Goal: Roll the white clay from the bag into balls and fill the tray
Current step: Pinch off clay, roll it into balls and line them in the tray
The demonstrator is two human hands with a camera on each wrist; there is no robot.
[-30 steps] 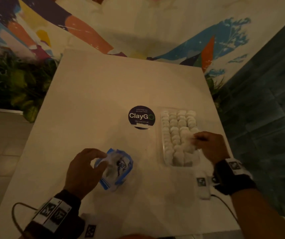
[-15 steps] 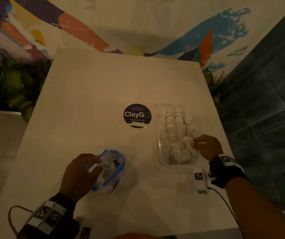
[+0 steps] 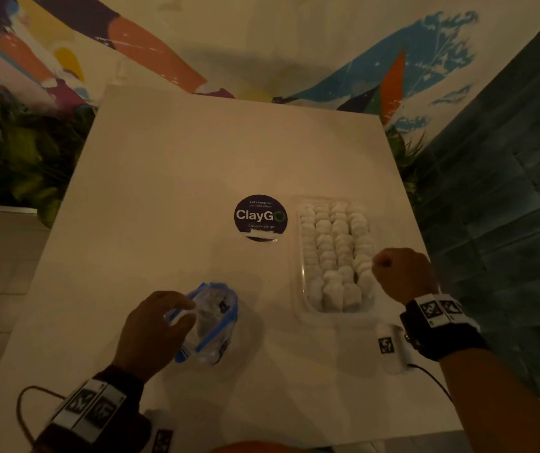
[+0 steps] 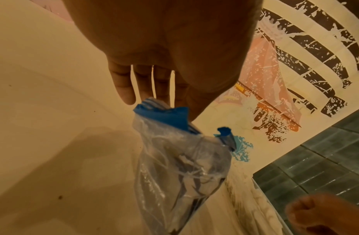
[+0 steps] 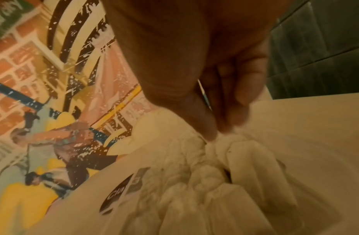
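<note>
- Clay balls (image 3: 335, 253) now pack the clear tray (image 3: 298, 308) on the worktop (image 3: 196, 152).
- Your right hand (image 3: 404, 276) has drawn back, fingers curled empty.
- Your left hand (image 3: 154, 331) still pinches the nearly empty bag (image 3: 211, 322); filling looks finished.

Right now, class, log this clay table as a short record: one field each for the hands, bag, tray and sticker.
left hand: fingers at the blue zip edge of the bag
right hand: curled at the tray's right rim, nothing seen held
bag: clear plastic, crumpled, on the table
tray: clear, packed with rows of white clay balls
sticker: dark round "ClayGo", left of the tray
</note>
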